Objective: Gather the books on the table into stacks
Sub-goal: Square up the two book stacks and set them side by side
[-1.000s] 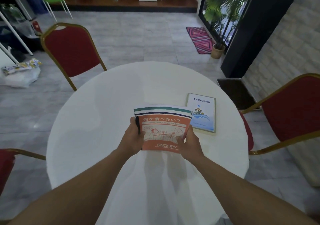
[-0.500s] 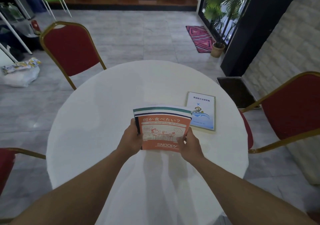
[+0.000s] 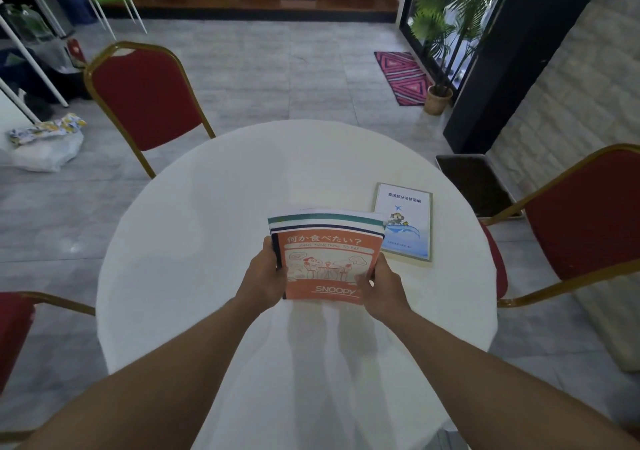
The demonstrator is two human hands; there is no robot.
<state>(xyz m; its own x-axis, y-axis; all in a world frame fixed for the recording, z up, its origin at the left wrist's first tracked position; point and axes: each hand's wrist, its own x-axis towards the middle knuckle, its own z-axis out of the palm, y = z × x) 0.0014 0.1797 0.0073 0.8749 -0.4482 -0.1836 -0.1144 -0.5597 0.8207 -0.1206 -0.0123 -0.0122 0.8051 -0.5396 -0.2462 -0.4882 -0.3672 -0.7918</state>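
Orange on top, the stack of books (image 3: 327,255) is clamped between both hands above the near middle of the round white table (image 3: 214,207) — the left hand (image 3: 265,278) curled around its left edge, the right hand (image 3: 382,288) wrapped around its lower right corner. Edges beneath the orange cover look uneven, so the sensible move is to square them before setting the pile down flat. One blue-and-white book (image 3: 405,223) lies alone just right of the stack on the cloth — it probably belongs on the pile next.
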